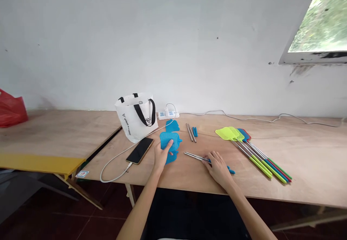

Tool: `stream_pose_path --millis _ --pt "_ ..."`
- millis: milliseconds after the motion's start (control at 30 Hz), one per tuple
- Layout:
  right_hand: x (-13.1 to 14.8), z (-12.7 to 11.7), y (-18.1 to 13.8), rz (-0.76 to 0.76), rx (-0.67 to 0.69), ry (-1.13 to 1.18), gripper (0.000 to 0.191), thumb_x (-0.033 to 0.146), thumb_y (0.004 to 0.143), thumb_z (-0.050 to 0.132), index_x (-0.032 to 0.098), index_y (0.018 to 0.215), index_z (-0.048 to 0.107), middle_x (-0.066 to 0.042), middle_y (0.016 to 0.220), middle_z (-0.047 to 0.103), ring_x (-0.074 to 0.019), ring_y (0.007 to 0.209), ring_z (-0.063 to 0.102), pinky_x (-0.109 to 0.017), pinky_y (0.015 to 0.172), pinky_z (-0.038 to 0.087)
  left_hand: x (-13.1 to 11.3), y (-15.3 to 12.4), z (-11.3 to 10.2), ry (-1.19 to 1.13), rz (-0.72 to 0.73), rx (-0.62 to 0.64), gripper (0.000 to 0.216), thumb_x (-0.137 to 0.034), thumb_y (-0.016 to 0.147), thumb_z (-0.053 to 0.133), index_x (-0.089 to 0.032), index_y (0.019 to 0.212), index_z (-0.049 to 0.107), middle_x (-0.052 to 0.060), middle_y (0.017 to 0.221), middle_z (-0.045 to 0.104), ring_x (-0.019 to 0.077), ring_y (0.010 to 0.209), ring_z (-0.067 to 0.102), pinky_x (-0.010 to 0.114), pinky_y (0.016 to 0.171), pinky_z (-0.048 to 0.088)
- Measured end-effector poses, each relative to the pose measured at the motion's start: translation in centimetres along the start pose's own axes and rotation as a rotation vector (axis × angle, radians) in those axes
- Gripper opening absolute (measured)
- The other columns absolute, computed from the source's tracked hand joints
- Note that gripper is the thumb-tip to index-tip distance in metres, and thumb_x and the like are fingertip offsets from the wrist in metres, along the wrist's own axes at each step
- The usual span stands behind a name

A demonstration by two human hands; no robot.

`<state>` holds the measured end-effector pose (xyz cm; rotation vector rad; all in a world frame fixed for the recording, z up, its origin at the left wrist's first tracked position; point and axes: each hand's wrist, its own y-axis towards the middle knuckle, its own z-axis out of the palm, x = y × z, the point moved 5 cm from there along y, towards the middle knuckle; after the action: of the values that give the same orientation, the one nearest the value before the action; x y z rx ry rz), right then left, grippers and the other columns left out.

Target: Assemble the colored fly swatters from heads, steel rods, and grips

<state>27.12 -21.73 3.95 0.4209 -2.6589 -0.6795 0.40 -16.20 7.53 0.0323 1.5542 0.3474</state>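
Note:
My left hand (162,155) pinches a blue mesh fly swatter head (169,138), thumb on top, its short socket pointing right. Partly under that hand lies another blue swatter head (171,158), and a further blue head (172,125) rests behind near the power strip. My right hand (217,167) is curled over thin metal swatter rods (194,156) lying on the table, their tips pointing left. Blue handle ends (231,171) stick out on its right side; the middle of the rods is hidden by the fingers. Loose metal tubes (191,133) and short blue handles (195,131) lie beyond the hands.
Assembled swatters (255,155) in yellow-green, blue and red lie to the right. On the left are a phone (140,150) on a white charging cable (107,166) and a white tote bag (132,120). A power strip (168,115) sits by the wall. The wooden table (306,149) has a near edge.

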Motion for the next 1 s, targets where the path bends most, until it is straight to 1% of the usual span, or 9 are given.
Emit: stream_pose_path --millis 100,200,367,433,567,667,800,867,1000 --pt "-0.3 0.3 -0.1 0.026 0.004 -0.030 0.018 0.035 0.101 0.049 0.025 0.100 0.064 -0.006 0.094 0.060 -0.0249 0.093 0.057 -0.037 0.081 0.046 0.2 0.0 0.1 0.003 0.003 0.010 0.041 -0.056 0.079 0.075 -0.016 0.075 0.066 0.002 0.067 0.068 0.0148 0.048 0.061 0.027 0.050 0.054" --pt "-0.7 0.4 -0.2 0.048 -0.016 -0.041 0.020 0.039 0.100 0.052 0.024 0.095 0.064 -0.007 0.092 0.059 -0.0257 0.093 0.056 -0.037 0.081 0.044 0.3 0.0 0.1 -0.015 0.009 0.017 0.040 -0.055 0.079 0.076 -0.016 0.079 0.068 0.003 0.073 0.070 0.0172 0.056 0.064 0.027 0.049 0.055" --pt "-0.5 0.2 -0.1 0.033 -0.034 -0.051 0.019 0.036 0.100 0.050 0.024 0.087 0.057 -0.006 0.093 0.061 -0.0241 0.090 0.057 -0.035 0.077 0.041 0.2 -0.1 0.1 -0.004 0.004 0.009 0.041 -0.055 0.078 0.077 -0.015 0.085 0.071 0.006 0.080 0.073 0.0203 0.066 0.069 0.028 0.050 0.057" --pt "-0.3 0.0 0.0 0.029 -0.036 -0.041 0.020 0.034 0.102 0.047 0.024 0.086 0.055 -0.005 0.091 0.064 -0.0231 0.088 0.058 -0.035 0.076 0.040 0.1 -0.2 0.1 -0.002 0.004 0.004 0.041 -0.055 0.078 0.077 -0.015 0.087 0.071 0.006 0.081 0.074 0.0198 0.064 0.068 0.027 0.050 0.056" --pt "-0.2 -0.9 0.0 0.063 -0.076 0.068 0.023 0.031 0.104 0.041 0.025 0.088 0.056 -0.002 0.087 0.067 -0.0201 0.080 0.060 -0.033 0.075 0.041 -0.1 -0.2 0.3 0.009 -0.026 0.016 0.040 -0.055 0.077 0.077 -0.016 0.082 0.070 0.004 0.073 0.072 0.0159 0.051 0.062 0.027 0.048 0.054" --pt "-0.2 -1.5 0.0 0.072 -0.107 0.175 0.026 0.035 0.105 0.039 0.026 0.094 0.061 -0.004 0.093 0.069 -0.0209 0.084 0.062 -0.032 0.076 0.044 0.0 -0.3 0.4 -0.031 -0.068 0.036 0.041 -0.055 0.075 0.079 -0.016 0.085 0.070 0.003 0.074 0.071 0.0161 0.052 0.063 0.027 0.045 0.054" --pt "0.2 -1.6 0.1 0.014 -0.108 0.222 0.033 0.037 0.106 0.035 0.027 0.115 0.066 -0.007 0.103 0.071 -0.0242 0.093 0.063 -0.036 0.084 0.047 0.0 -0.5 0.8 -0.088 -0.135 0.093 0.046 -0.054 0.071 0.082 -0.016 0.094 0.070 0.005 0.083 0.073 0.0178 0.060 0.066 0.026 0.042 0.053" --pt "0.4 -1.5 0.2 -0.017 -0.094 0.205 0.037 0.037 0.107 0.034 0.027 0.123 0.066 -0.008 0.102 0.071 -0.0247 0.093 0.063 -0.038 0.085 0.047 -0.1 -0.7 1.2 -0.111 -0.161 0.155 0.047 -0.053 0.070 0.083 -0.016 0.097 0.070 0.004 0.081 0.072 0.0170 0.059 0.065 0.025 0.041 0.051" --pt "0.7 -1.4 0.1 -0.051 -0.077 0.180 0.039 0.037 0.107 0.034 0.027 0.128 0.065 -0.007 0.096 0.070 -0.0237 0.090 0.063 -0.037 0.084 0.048 -0.2 -1.0 1.8 -0.142 -0.181 0.239 0.046 -0.052 0.070 0.084 -0.016 0.094 0.068 0.002 0.073 0.067 0.0145 0.054 0.061 0.023 0.039 0.049"
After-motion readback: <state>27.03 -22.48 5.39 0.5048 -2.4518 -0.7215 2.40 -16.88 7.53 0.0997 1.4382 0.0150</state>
